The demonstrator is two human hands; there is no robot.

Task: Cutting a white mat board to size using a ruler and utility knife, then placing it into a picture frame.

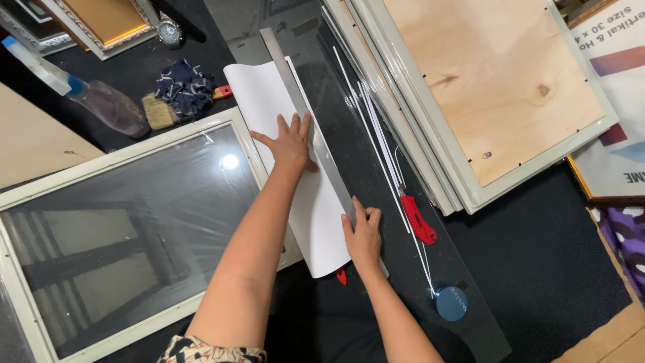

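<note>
A white sheet (269, 101) lies on a dark cutting surface (349, 128), with a long metal ruler (295, 94) laid along its right edge. My left hand (290, 142) presses flat on the sheet and the ruler, fingers spread. My right hand (363, 235) rests on the lower part of the ruler, fingers curled on its edge. A red-tipped tool (341, 275) peeks out from under the sheet just below that hand. A red utility knife (418, 219) lies to the right, untouched, beside thin white offcut strips (376, 134).
A glazed white frame (121, 228) lies at left. Stacked frames with plywood backing (497, 81) fill the upper right. A spray bottle (80, 91), a brush (158, 111), a blue cloth (185, 86) and a round blue disc (451, 303) lie around.
</note>
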